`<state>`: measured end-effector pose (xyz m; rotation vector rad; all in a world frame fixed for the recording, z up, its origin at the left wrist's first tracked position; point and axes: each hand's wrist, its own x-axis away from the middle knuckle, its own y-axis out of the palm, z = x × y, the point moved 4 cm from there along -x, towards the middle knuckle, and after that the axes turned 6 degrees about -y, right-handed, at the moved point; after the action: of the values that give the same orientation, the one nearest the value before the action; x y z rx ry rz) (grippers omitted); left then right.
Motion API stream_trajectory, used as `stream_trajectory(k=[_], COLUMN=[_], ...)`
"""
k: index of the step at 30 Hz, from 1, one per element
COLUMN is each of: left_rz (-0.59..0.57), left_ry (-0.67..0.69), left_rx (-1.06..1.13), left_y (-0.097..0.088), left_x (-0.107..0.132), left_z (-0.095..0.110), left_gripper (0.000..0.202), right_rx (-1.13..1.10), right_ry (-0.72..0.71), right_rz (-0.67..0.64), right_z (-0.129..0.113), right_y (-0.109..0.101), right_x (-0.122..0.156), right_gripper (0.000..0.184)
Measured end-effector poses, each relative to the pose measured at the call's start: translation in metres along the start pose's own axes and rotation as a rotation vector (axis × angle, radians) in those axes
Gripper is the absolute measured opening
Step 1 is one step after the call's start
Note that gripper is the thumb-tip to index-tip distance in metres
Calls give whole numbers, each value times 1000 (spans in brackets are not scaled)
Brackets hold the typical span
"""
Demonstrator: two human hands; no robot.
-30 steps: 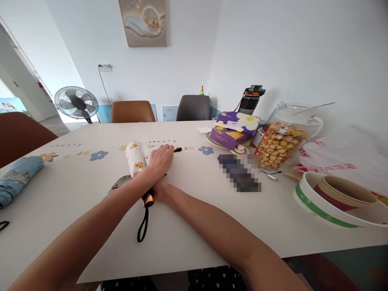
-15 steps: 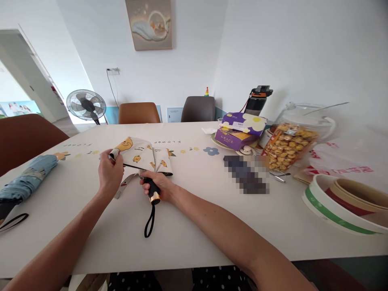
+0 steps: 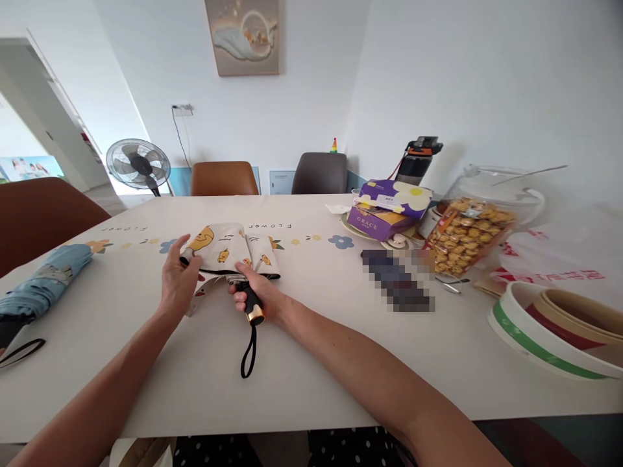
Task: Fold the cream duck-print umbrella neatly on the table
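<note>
A white folding umbrella (image 3: 221, 245) with yellow cartoon figures lies loosely folded above the table in front of me. My right hand (image 3: 256, 292) is wrapped round its black handle with the gold end, and the thumb lies up against the cloth. A black wrist loop (image 3: 248, 357) hangs from the handle. At the left edge of the canopy, my left hand (image 3: 179, 275) has its thumb on the cloth and its index finger raised off it; some of its fingers are hidden. A pale strap with a print trails under the canopy.
A folded blue umbrella (image 3: 51, 279) lies at the left on the white table (image 3: 316, 363). On the right are purple boxes (image 3: 382, 207), a blurred dark item (image 3: 399, 282), a jar of snacks (image 3: 472, 233), a plastic bag (image 3: 559, 253) and round containers (image 3: 516, 331). Chairs stand beyond.
My left index finger has lifted away from the canopy edge. My right thumb has moved up onto the cloth. The handle and its loop sit slightly further right.
</note>
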<state>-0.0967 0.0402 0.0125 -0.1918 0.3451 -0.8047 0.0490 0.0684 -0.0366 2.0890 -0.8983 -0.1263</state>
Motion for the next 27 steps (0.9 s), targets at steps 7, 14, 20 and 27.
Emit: stream_trajectory(k=[7, 14, 20, 27], left_rz=[-148, -632, -326, 113], left_ry=[-308, -653, -665, -241], left_rx=[286, 452, 394, -20], left_y=[-9, -11, -16, -27], left_x=[-29, -39, -50, -55], left_z=[-18, -29, -41, -38], left_gripper=[46, 29, 20, 19], right_rx=[106, 321, 527, 376], right_ry=[-2, 24, 99, 20], right_rz=[1, 0, -51, -40], right_z=[3, 4, 12, 4], right_y=[2, 11, 11, 16], right_x=[3, 12, 12, 15], right_gripper=[18, 17, 21, 18])
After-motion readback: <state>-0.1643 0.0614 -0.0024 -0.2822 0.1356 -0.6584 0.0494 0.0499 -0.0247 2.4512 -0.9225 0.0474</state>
